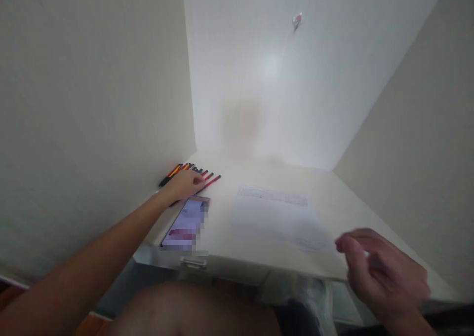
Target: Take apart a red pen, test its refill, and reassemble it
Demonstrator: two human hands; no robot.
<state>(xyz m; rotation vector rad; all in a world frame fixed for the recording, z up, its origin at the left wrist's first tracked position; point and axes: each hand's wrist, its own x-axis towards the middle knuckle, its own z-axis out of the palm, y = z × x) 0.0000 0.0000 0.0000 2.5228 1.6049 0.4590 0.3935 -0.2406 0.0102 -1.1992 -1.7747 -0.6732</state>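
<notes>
My left hand (185,184) rests over a row of pens (173,173) at the far left of the white desk. Its fingers are curled, and whatever they pinch, if anything, is hidden. Red-and-black pen ends (213,180) stick out past the knuckles. Just below that hand lies a phone (183,222) with a lit screen, partly blurred. A sheet of paper (276,220) with lines of writing at its top lies in the middle. Right of the paper, my right hand (383,267) is raised near the desk edge, fingers closed; a small pale bit shows between them, too unclear to name.
The desk (222,237) is boxed in by a left wall (96,79), a white back panel (252,55) and a right wall (418,129). A metal handle (193,262) sits on its front edge. My leg (192,309) is below. A hook (296,20) hangs high up.
</notes>
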